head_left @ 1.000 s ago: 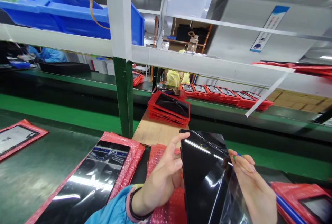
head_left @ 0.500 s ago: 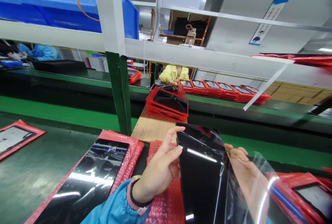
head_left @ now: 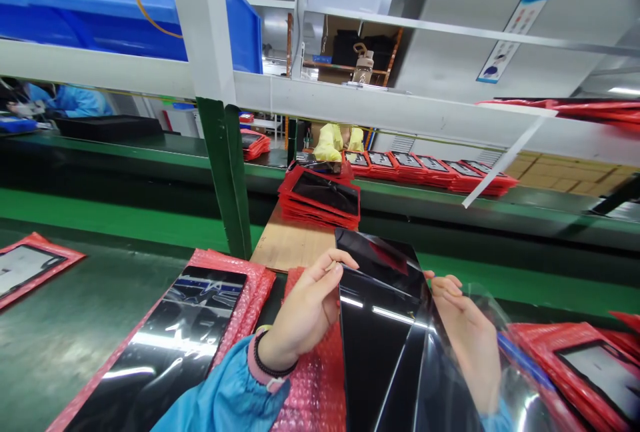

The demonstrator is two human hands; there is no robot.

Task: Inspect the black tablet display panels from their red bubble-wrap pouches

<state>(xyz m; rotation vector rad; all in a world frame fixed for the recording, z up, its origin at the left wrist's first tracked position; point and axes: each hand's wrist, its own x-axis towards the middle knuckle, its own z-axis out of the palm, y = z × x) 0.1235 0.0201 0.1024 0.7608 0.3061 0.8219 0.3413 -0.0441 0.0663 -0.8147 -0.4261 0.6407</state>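
Observation:
A glossy black screen panel (head_left: 380,352) stands tilted up in front of me, its top edge above both hands. Over its face lies clear plastic film (head_left: 505,365), which bulges out loosely at the right; its upper edge slants down across the panel from the left. At the panel's left edge, my left hand (head_left: 310,305) is closed, thumb and forefinger pinching the film there. My right hand (head_left: 467,329) is closed at the panel's right edge, partly seen through the film. Pink bubble wrap (head_left: 315,379) lies beneath the panel.
Another film-covered black panel (head_left: 170,339) rests on pink bubble wrap at left. A stack of red-wrapped panels (head_left: 320,195) sits on a wooden board (head_left: 295,245). More red-wrapped parts (head_left: 595,365) lie at right. A green post (head_left: 225,179) rises ahead; a co-worker in yellow (head_left: 333,139) is beyond.
The panel's top now stands higher above my left hand, and the film's upper edge lies lower on its face. My right hand has shifted slightly left.

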